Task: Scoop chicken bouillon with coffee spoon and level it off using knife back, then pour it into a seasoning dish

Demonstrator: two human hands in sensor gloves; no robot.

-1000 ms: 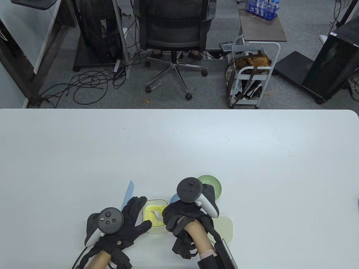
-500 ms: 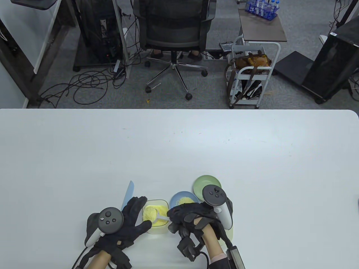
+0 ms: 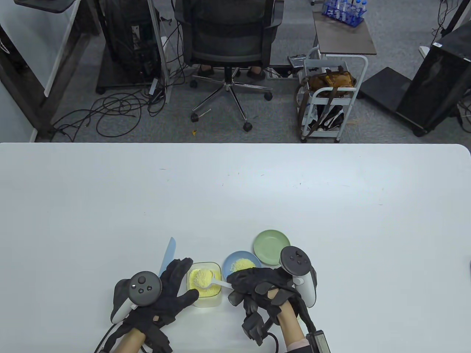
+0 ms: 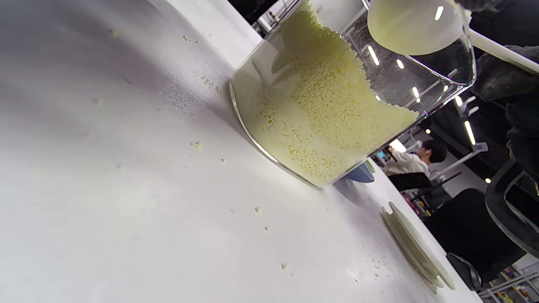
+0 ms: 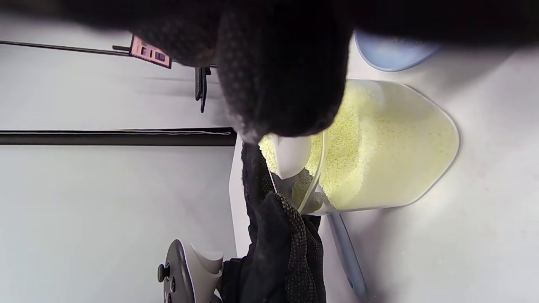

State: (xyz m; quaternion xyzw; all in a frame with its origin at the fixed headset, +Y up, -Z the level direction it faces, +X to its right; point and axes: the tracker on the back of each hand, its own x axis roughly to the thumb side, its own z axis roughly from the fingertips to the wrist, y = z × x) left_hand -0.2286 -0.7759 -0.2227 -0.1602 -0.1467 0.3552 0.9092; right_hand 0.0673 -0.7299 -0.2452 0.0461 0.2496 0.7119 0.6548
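Note:
A clear glass container of yellow chicken bouillon stands near the table's front edge. My left hand lies flat against its left side, fingers straight, thumb at the front corner. My right hand pinches the handle of a white spoon, whose bowl sits heaped with bouillon just over the container. In the left wrist view the spoon hovers at the container rim. A blue seasoning dish with some bouillon sits right of the container. The pale blue knife lies behind my left hand.
An empty green dish stands behind the blue one. A pale green lid lies flat on the table to the right, mostly hidden under my right hand in the table view. Loose grains are scattered on the table.
My right hand has shifted to the right, uncovering the blue dish. The spoon went through the bouillon and has come up heaped. My left hand has stayed put.

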